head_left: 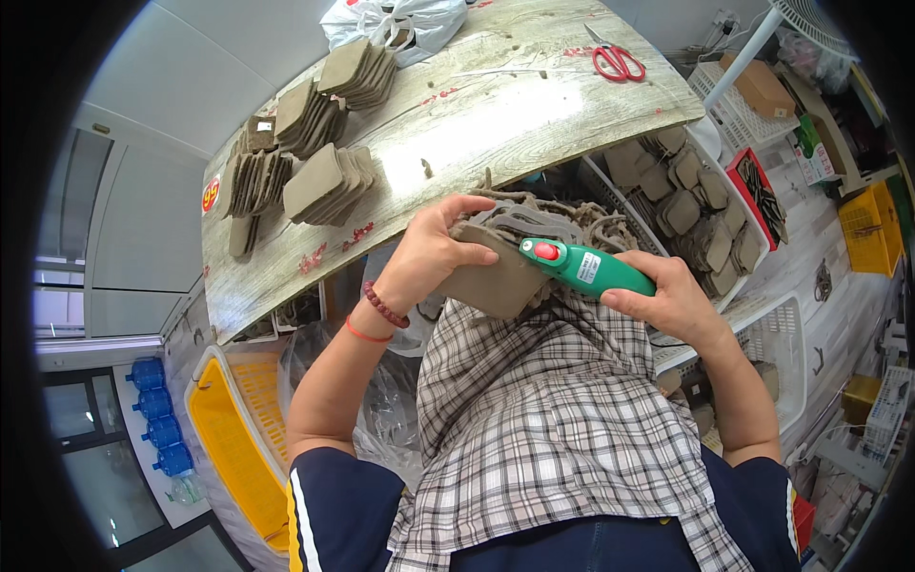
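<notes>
My left hand point(440, 250) grips a flat grey-brown fabric pad point(500, 278) with rounded corners, thumb on top of it. In my right hand point(667, 294) is a green handheld electric cutter point(596, 270) with a red button. Its head meets the pad's upper right edge; the blade itself I cannot make out. Beyond my hands, below the table edge, lies a tangle of trimmed strips point(610, 229) in the same grey-brown. A checked apron point(553, 410) covers my lap beneath the pad.
The wood-patterned table point(410, 181) carries several pad stacks point(329, 186), red-handled scissors point(620, 63) and a white plastic bag point(405, 24). At right stands a white crate point(610, 186) of pads. A white basket point(786, 357) sits below it, a yellow basket point(233, 419) at left.
</notes>
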`<control>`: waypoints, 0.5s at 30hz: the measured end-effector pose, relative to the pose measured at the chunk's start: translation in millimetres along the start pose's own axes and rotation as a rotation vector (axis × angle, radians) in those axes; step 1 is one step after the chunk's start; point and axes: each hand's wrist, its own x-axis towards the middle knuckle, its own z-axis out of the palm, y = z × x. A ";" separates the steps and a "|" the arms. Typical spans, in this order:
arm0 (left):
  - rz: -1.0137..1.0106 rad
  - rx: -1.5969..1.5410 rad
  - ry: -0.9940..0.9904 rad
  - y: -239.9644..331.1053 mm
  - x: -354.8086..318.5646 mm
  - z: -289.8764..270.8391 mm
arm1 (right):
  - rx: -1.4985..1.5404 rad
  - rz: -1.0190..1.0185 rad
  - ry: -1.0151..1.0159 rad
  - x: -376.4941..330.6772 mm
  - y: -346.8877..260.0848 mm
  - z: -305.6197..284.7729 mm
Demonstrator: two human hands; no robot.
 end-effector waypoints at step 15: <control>-0.083 -0.244 0.037 -3.2 -5.9 -11.2 | 0.061 -0.018 0.065 22.6 9.2 5.8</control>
